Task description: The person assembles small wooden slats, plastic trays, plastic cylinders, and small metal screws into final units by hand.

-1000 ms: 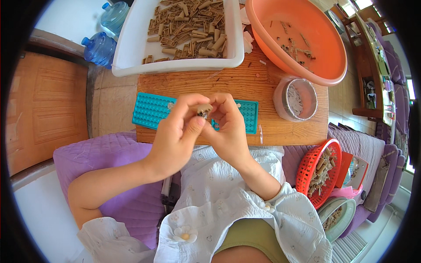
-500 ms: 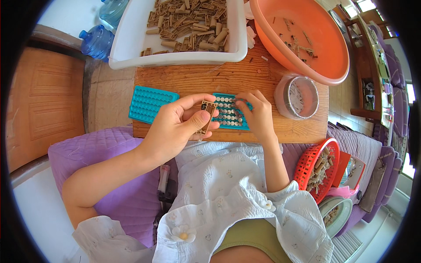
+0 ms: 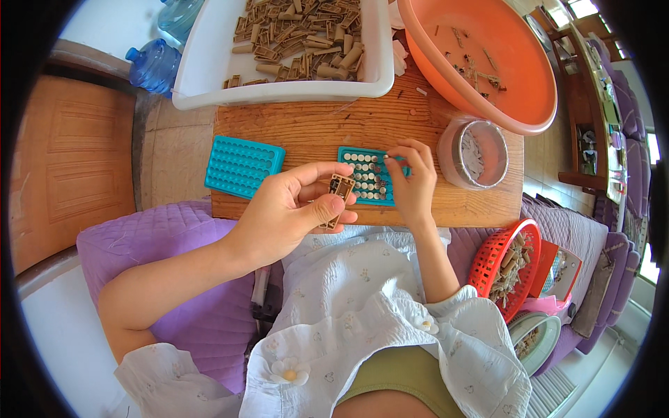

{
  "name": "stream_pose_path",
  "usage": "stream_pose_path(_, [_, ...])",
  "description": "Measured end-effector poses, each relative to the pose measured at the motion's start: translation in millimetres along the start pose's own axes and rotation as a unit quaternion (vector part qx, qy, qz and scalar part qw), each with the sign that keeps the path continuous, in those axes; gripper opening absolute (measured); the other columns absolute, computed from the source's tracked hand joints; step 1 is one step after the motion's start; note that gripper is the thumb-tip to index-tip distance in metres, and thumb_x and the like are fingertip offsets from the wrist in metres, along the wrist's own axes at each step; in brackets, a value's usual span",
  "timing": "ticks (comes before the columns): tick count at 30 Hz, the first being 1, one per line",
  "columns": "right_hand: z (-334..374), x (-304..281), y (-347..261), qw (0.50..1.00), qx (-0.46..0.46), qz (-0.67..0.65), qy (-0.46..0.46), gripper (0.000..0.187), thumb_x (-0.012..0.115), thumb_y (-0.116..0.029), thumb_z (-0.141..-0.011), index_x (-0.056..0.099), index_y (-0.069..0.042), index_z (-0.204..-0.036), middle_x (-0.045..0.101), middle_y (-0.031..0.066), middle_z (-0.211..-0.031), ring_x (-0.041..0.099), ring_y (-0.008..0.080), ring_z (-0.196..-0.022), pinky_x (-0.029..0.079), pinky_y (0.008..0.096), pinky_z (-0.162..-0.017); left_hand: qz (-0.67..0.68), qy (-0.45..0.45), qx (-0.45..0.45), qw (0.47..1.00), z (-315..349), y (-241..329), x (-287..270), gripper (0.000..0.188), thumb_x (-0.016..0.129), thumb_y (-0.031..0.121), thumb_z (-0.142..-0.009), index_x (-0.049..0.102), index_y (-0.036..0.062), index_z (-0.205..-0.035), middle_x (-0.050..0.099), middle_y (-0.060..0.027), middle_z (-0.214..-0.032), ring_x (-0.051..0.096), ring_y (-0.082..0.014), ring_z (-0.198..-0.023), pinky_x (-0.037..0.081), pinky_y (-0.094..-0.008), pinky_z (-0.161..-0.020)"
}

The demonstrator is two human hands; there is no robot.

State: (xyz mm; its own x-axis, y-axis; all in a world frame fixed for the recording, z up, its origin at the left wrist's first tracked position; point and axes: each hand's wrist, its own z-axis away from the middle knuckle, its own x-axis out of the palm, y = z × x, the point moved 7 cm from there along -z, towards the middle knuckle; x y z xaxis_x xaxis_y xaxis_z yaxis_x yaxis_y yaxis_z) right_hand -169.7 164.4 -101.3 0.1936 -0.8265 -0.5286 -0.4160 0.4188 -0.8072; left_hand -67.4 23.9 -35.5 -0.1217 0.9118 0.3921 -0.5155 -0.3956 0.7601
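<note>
My left hand is closed around a tan plastic casing, a narrow open-sided shell with small dark parts inside, held between thumb and fingers. A teal tray lies just beyond, with rows of small whitish round pieces in its pits. Over that tray's right side is my right hand, thumb and forefinger pinched close together at the upper right corner. Whatever is between those fingertips is too small to make out. A second teal tray, its round pits bare, sits to the left of my left hand.
A white bin of tan casings stands at the table's far side. Beside it is a large orange basin with scraps. A clear tub of pale strips is at the right. A red basket sits below the table's right edge.
My right hand has lifted slightly and shifted toward the tray's upper right, its fingers drawn together. My left hand has moved a little right with the casing, which is turned to show its open side.
</note>
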Motion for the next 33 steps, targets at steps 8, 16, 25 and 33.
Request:
stream_pose_path(8, [28,-16,-105,0.967,-0.128,-0.199,0.1,0.017,0.065,0.005,-0.064,0.059,-0.003,-0.078,0.054,0.0091,-0.088,0.055,0.0196,-0.075,0.045,0.0276,-0.063,-0.056,-0.019,0.048,0.997,4,-2,4,0.033,0.052,0.005,-0.084,0.044,-0.0033,-0.114,0.057,-0.0077,-0.095,0.057,-0.0121,-0.085,0.049,-0.0227,-0.072])
stream_pose_path(16, [20,-12,-103,0.962,-0.191,-0.184,-0.066,0.021,0.063,0.005,-0.063,0.06,-0.003,-0.083,0.055,0.0099,-0.088,0.056,0.0221,-0.076,0.046,0.029,-0.066,-0.025,0.002,-0.009,1.0,5,-9,2,0.028,0.05,0.012,-0.086,0.047,-0.0021,-0.111,0.058,-0.0079,-0.093,0.057,-0.0121,-0.084,0.048,-0.0222,-0.07])
stream_pose_path(25, [11,-14,12,0.993,0.037,0.059,-0.1,0.017,0.06,-0.005,-0.072,0.062,-0.006,-0.089,0.057,0.0098,-0.088,0.056,0.0253,-0.077,0.046,0.0315,-0.068,-0.079,-0.012,-0.008,0.997,5,-9,1,0.024,0.043,0.009,-0.087,0.048,0.0006,-0.109,0.056,-0.0093,-0.096,0.058,-0.0155,-0.085,0.048,-0.025,-0.073])
stream_pose_path(33, [32,8,16,0.972,-0.051,0.197,-0.114,0.011,0.062,-0.007,-0.068,0.059,-0.005,-0.078,0.055,0.006,-0.094,0.053,0.0266,-0.084,0.045,0.0348,-0.071,-0.095,-0.017,-0.005,0.995,4,-11,2,0.025,0.046,0.009,-0.086,0.047,-0.0011,-0.108,0.057,-0.0076,-0.094,0.057,-0.0116,-0.083,0.047,-0.022,-0.07])
